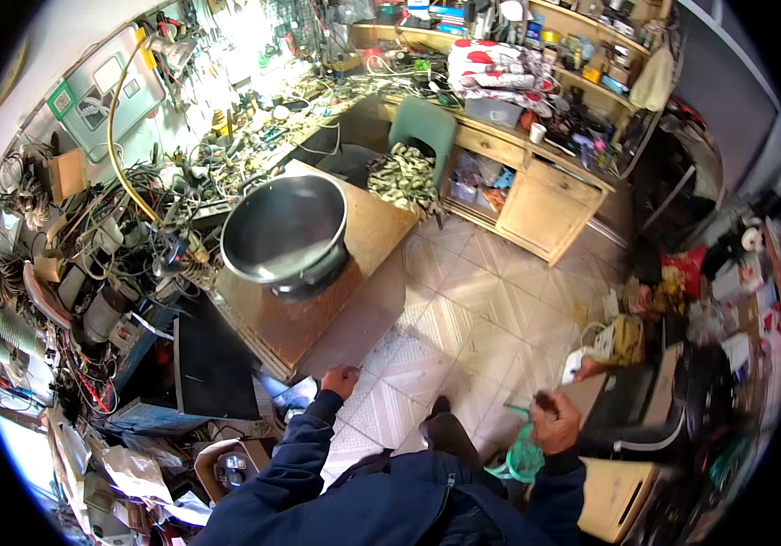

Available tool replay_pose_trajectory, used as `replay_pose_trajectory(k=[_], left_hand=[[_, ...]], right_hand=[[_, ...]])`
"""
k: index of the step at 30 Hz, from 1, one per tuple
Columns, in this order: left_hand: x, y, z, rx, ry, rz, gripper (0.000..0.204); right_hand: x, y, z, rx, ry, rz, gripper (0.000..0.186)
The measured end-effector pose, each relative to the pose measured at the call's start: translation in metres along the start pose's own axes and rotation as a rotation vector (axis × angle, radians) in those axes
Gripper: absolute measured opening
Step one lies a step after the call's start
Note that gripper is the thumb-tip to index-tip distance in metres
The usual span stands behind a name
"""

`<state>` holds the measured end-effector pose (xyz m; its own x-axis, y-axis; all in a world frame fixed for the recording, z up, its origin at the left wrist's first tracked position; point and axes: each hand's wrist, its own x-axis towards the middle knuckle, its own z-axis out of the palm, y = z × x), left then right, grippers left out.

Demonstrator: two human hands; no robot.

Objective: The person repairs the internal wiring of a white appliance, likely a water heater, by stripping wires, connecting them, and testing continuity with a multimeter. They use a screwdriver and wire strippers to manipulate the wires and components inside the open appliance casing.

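Observation:
My left hand (340, 380) is low in the centre, fingers curled, just beyond the front corner of a worn brown board (309, 323); whether anything is inside it is hidden. My right hand (555, 423) is closed at the lower right, above a green plastic object (520, 455); a small dark patch at its fingers is too unclear to name. On the board sits a wide dark pan (283, 227) with a shiny rim, resting on a black base (304, 284).
Cluttered workbench (309, 96) behind; cables (108, 237) heaped left; green chair (422, 127) with camouflage fabric (401, 182); wooden desk (541, 209) back right. Tiled floor (450, 309) lies ahead. A dark flat panel (204, 364), a cardboard box (213, 469) and piled bags (636, 337) flank me.

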<state>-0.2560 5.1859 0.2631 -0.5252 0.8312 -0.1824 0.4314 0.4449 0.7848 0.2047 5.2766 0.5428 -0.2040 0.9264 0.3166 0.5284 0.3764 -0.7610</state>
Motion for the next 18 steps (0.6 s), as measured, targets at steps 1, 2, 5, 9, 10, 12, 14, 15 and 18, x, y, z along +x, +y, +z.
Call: replay_pose_trajectory(k=[1, 2, 5, 9, 10, 12, 14, 15, 18], left_hand=[[0.036, 0.018, 0.010, 0.005, 0.009, -0.008, 0.031], [0.046, 0.047, 0.005, 0.019, 0.013, -0.031, 0.031], [0.090, 0.102, -0.016, 0.038, 0.087, -0.109, 0.031], [0.150, 0.104, -0.018, 0.048, 0.201, -0.229, 0.029], [0.174, 0.104, -0.006, 0.045, 0.198, -0.233, 0.029], [0.231, 0.130, 0.031, 0.181, 0.232, -0.335, 0.025], [0.230, 0.072, 0.039, 0.335, 0.452, -0.232, 0.021], [0.242, 0.032, 0.069, 0.245, 0.615, -0.111, 0.021], [0.236, 0.078, 0.071, -0.061, 0.649, -0.345, 0.016]], right_hand=[[0.073, -0.018, 0.000, 0.092, -0.042, -0.096, 0.026], [0.135, -0.058, -0.019, 0.051, -0.143, -0.235, 0.035], [0.307, -0.176, -0.019, 0.117, -0.430, -0.675, 0.038], [0.446, -0.285, 0.041, 0.333, -0.921, -1.166, 0.036], [0.466, -0.304, 0.054, 0.299, -1.026, -1.206, 0.033], [0.471, -0.286, 0.100, 0.499, -0.810, -1.148, 0.024], [0.505, -0.282, 0.162, 0.714, -0.888, -1.185, 0.024], [0.523, -0.292, 0.168, 0.705, -1.030, -1.186, 0.027], [0.596, -0.310, 0.216, 0.712, -1.442, -1.217, 0.037]])
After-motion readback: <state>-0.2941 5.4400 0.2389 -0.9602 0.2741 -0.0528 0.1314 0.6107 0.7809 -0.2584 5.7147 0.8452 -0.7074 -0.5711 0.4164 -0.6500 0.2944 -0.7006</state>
